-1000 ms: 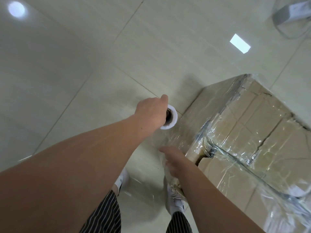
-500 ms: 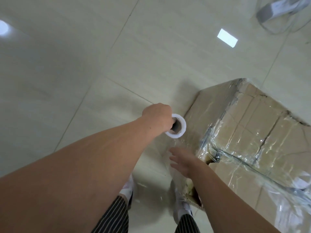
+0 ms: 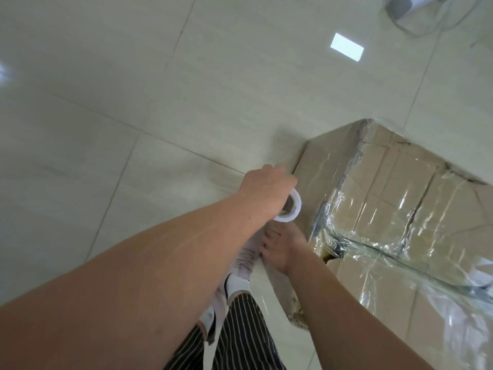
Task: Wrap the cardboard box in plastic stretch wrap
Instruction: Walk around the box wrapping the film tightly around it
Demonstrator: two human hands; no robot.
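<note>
Trousers (image 3: 240,329) in dark stripes and a white shoe (image 3: 246,259) are closest below me, with both my bare forearms reaching out over them. My right hand (image 3: 284,248) is low beside the near corner of the box, fingers spread and fairly straight, gripping nothing I can make out. Whether it presses on the film or only hovers by it, I cannot tell. Just above it my left hand (image 3: 266,186) is curled over the top end of the stretch wrap roll (image 3: 292,209), which stands roughly upright just beside the box's left face.

I judge I am carrying the roll round this corner to lay another band. To do it well I should hold the roll upright and close to the cardboard and let the core turn in my grip under steady pull. The new band should overlap the last one. My flat right hand should smooth the film onto the corner so it does not bunch.

Next comes the cardboard box (image 3: 400,188), standing on the floor to the right of my hands. Its top flaps are shut under glossy, wrinkled plastic film (image 3: 354,236), which has gathered into a dark rope across the top. A small torn gap (image 3: 327,259) shows at the near edge, dark inside, so I cannot see what the box holds.

Beyond lies the pale tiled floor (image 3: 133,102), with a bright rectangular reflection (image 3: 346,46) on it. A grey object (image 3: 400,4) in the far corner is cut off and I cannot identify it.
</note>
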